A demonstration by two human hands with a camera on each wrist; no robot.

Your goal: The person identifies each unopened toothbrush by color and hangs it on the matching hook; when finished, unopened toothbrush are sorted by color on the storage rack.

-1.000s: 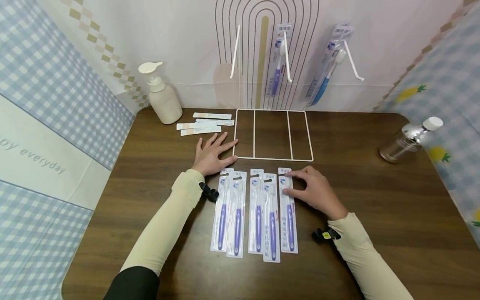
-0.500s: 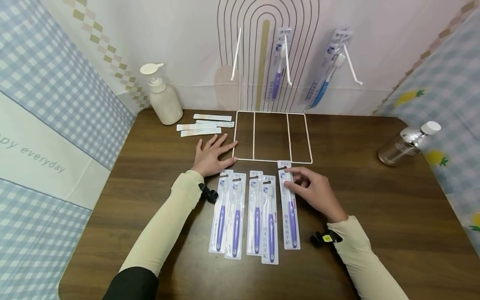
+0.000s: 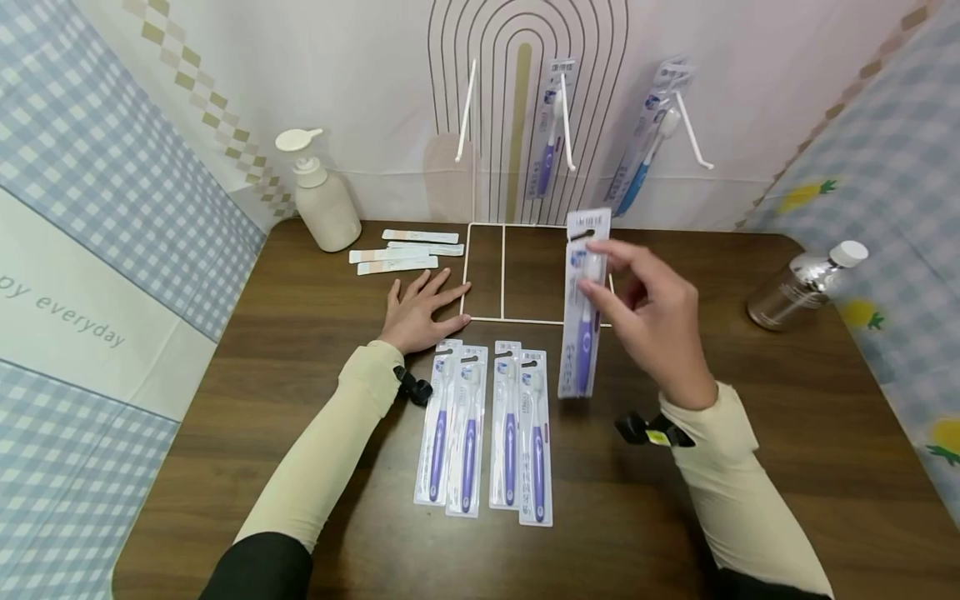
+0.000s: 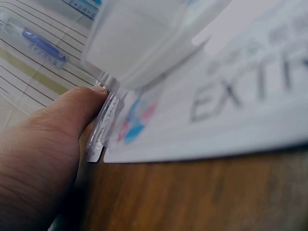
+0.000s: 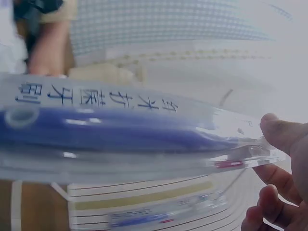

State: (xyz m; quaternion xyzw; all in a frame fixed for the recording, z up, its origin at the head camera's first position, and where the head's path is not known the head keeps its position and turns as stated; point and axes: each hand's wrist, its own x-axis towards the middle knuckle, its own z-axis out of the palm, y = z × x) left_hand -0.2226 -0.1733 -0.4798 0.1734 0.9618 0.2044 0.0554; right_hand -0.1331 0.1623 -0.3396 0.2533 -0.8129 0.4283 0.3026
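Observation:
My right hand [image 3: 660, 321] pinches a packaged purple toothbrush [image 3: 585, 342] between thumb and fingers, upright above the table and in front of the white wire rack's base [image 3: 503, 275]. In the right wrist view the toothbrush pack [image 5: 120, 130] stretches across the picture, with thumb and fingers at its far end. My left hand [image 3: 422, 315] rests on the table with fingers spread, its tips at the base's left side. Several more packaged purple toothbrushes [image 3: 468, 450] lie in a row below it. The left wrist view shows a blurred pack [image 4: 216, 106] close beside the hand.
A purple toothbrush pack [image 3: 547, 142] hangs on the middle hook, a blue one [image 3: 645, 150] on the right hook. The left hook [image 3: 466, 112] is bare. A pump bottle [image 3: 326, 204] and several thin sachets [image 3: 405, 252] stand left; a clear bottle [image 3: 798, 292] stands right.
My right hand has picked up the rightmost toothbrush pack from the table and raised it towards the rack. The left hand has stayed in place.

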